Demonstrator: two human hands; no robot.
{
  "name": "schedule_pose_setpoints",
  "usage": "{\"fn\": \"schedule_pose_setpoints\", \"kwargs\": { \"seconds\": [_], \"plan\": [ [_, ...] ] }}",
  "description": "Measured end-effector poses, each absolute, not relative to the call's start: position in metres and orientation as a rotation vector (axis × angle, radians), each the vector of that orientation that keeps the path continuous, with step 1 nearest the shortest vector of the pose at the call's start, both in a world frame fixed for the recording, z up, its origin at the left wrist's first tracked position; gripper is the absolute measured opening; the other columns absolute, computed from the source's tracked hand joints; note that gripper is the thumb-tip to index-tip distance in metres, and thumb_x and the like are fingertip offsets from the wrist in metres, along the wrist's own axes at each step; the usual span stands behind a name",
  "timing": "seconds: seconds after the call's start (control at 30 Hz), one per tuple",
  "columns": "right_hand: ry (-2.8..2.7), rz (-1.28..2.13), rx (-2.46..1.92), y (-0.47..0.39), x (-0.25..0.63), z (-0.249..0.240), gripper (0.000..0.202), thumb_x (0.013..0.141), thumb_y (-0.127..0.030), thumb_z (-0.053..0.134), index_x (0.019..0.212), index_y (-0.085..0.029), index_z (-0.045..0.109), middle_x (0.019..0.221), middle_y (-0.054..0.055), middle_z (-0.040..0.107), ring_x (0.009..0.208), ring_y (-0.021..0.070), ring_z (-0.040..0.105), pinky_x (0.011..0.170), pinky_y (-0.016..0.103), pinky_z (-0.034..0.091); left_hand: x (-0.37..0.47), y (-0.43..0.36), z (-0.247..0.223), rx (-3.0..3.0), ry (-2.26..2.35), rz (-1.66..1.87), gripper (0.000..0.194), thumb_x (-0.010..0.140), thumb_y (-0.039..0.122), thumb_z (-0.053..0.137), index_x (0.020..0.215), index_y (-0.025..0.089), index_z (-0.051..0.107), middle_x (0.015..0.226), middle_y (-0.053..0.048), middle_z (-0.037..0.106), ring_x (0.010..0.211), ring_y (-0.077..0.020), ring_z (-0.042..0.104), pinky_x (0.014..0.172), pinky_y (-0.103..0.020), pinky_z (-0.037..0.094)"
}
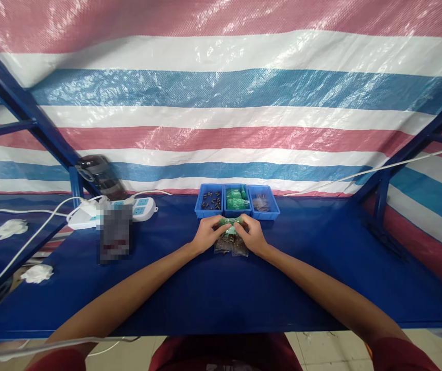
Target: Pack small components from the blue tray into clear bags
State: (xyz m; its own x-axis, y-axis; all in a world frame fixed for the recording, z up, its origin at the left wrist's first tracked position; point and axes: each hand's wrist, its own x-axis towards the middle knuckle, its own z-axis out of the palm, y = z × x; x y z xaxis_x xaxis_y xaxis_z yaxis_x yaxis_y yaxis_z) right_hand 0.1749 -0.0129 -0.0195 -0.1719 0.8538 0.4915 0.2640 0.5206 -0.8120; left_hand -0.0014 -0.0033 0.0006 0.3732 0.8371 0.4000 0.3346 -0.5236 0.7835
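Note:
My left hand [208, 233] and my right hand [253, 235] meet in front of three small blue bins. Both are closed, thumbs on top, on a small green packet [227, 222] with a shiny clear wrapper. Its contents are too small to make out. Just below the fingers, clear plastic bags [239, 248] of small dark brown pieces lie on the blue table [213, 293]. The left bin [209, 212] holds loose dark small parts, the middle bin [238, 212] green packets, and the right bin [266, 216] clear bags with greyish contents.
To the left sit a white power strip [146, 208] with cables, a blurred-out dark object [115, 237] and a dark bottle-like container [99, 172]. Crumpled white tissues [37, 273] lie farther left. Blue frame posts and a striped sheet [221, 116] bound the table.

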Motion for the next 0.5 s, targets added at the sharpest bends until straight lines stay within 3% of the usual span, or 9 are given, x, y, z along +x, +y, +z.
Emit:
{"fn": "schedule_pose_setpoints", "kwargs": {
  "seconds": [0.2, 0.5],
  "plan": [
    [-1.742, 0.721, -0.938, -0.0133, 0.1753, -0.0177, 0.021, 0.086, -0.038, 0.048, 0.076, -0.019, 0.051, 0.067, 0.000, 0.046, 0.060, 0.0130, 0.044, 0.056, 0.025, 0.036, -0.0018, -0.0036, -0.0008, 2.041, 1.048, 1.172, 0.043, 0.082, 0.046, 0.057, 0.053, 0.014, 0.051, 0.044, 0.003, 0.045, 0.044, -0.0084, 0.041, 0.044, -0.020, 0.033],
    [-1.769, 0.658, -0.900, -0.0132, 0.1750, -0.0154, 0.025, 0.088, -0.034, 0.046, 0.069, -0.019, 0.047, 0.065, -0.002, 0.042, 0.058, 0.0121, 0.042, 0.055, 0.024, 0.033, -0.0020, -0.0044, 0.0016, 2.124, 0.922, 1.056, 0.040, 0.089, 0.041, 0.049, 0.060, 0.014, 0.057, 0.049, 0.001, 0.049, 0.050, -0.0101, 0.048, 0.050, -0.021, 0.037]
  ]
}}
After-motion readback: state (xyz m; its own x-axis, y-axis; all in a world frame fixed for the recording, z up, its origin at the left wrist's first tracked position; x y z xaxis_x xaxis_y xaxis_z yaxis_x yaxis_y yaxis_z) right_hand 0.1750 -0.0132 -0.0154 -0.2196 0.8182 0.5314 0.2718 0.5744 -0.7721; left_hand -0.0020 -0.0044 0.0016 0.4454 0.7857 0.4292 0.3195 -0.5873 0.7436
